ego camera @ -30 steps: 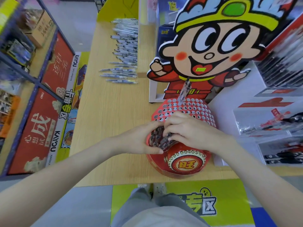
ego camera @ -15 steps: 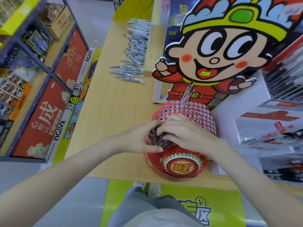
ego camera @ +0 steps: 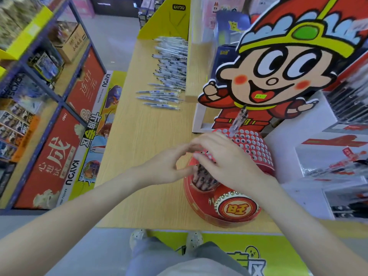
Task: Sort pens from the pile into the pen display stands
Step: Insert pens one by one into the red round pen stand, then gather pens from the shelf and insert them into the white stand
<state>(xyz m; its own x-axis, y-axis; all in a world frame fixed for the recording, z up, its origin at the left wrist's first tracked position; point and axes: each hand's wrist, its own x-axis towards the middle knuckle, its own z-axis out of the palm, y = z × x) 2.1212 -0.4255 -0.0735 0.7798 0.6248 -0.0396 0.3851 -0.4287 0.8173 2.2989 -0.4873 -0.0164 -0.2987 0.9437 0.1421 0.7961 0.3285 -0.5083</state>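
Right hand lies with straight fingers over dark pens in the red stand; left hand curves beside them, grip unclear; pen pile farther up the desk

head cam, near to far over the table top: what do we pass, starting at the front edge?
drum emblem on the front of the red pen stand → slotted pens → lone upright pen → loose pen pile → yellow KAYOU board
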